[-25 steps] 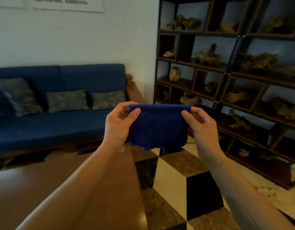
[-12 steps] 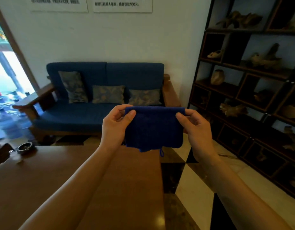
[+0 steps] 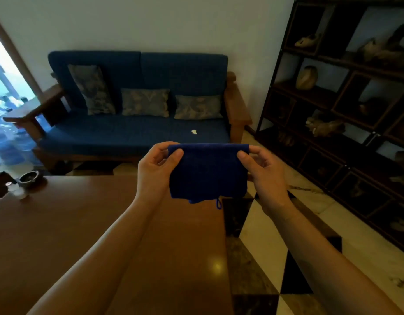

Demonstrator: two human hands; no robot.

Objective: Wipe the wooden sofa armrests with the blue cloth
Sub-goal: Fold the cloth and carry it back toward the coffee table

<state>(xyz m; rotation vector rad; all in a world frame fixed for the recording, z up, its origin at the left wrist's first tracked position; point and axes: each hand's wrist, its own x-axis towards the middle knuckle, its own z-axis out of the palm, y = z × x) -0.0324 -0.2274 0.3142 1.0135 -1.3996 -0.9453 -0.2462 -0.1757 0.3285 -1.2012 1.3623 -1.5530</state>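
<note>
A folded blue cloth point(image 3: 208, 171) hangs in front of me, held by its top corners. My left hand point(image 3: 155, 169) pinches the left corner and my right hand point(image 3: 264, 176) pinches the right one. Beyond it stands a blue sofa point(image 3: 137, 130) with a wooden frame. Its left armrest point(image 3: 35, 105) is a broad flat wooden board. Its right armrest point(image 3: 237, 103) runs beside the wall. Both armrests are well out of reach of the hands.
A brown wooden table point(image 3: 82, 235) lies below my arms, with an ashtray point(image 3: 29, 177) at its far left. Three grey cushions point(image 3: 144, 102) lean on the sofa back. A dark display shelf point(image 3: 346, 110) lines the right side over a checkered floor point(image 3: 287, 258).
The view has swung left and tilted down, bringing the whole sofa and both armrests into sight. Both hands keep the same hold on the cloth.
</note>
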